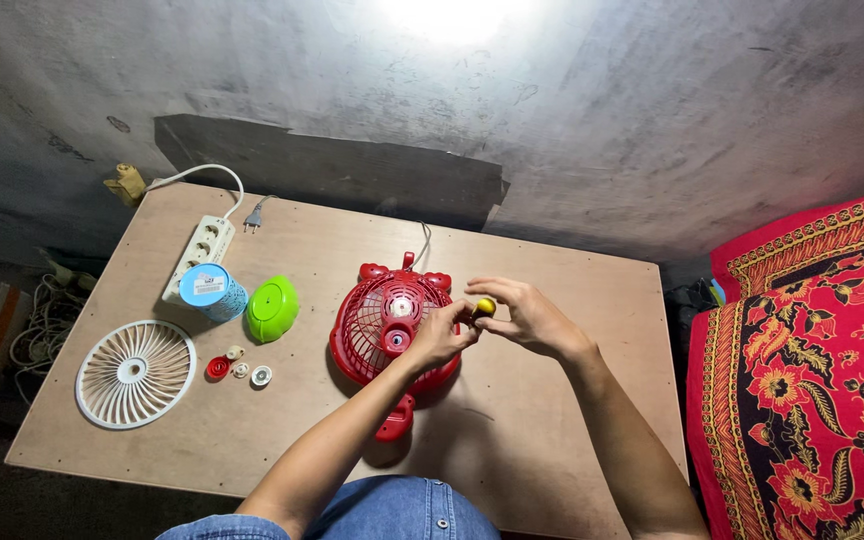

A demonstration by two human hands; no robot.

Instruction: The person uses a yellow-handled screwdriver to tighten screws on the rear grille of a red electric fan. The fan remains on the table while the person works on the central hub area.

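Observation:
A red fan housing with a rear grille (pixel 377 322) lies on the wooden board (pixel 552 420), its stand pointing toward me. Both hands meet just right of it, over its edge. My right hand (pixel 522 315) pinches a small yellow-handled tool (pixel 485 306) between its fingers. Also touching that tool are the fingertips of my left hand (pixel 444 335), which hovers above the fan's motor hub. What the tool's tip touches is hidden by my fingers.
At the left lie a white front grille (pixel 135 373), a green round cap (pixel 272 309), a blue can (pixel 212 291), several small round parts (pixel 239 369) and a white power strip (pixel 199 252) with a plug (pixel 252 216). A red patterned cloth (pixel 812 380) lies at the right.

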